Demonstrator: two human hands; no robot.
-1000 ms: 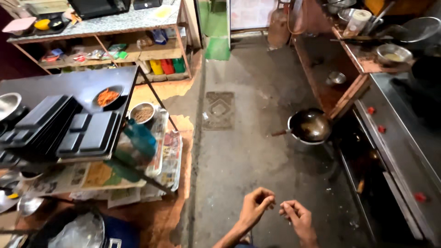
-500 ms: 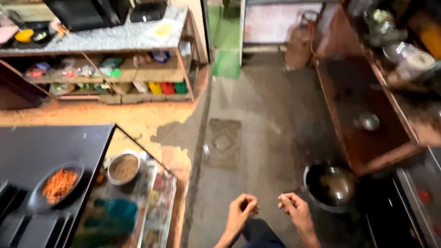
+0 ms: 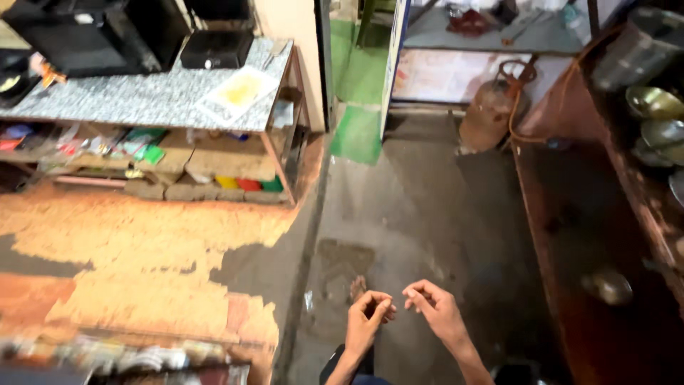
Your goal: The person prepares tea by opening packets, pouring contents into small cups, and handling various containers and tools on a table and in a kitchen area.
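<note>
Above the grey floor, two hands close together.
Left hand and right hand fingers curled, nearly touching; can't tell if anything's pinched.

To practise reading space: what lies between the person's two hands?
In the head view, nothing lies between the left hand and the right hand; only bare grey floor shows through the narrow gap.
</note>
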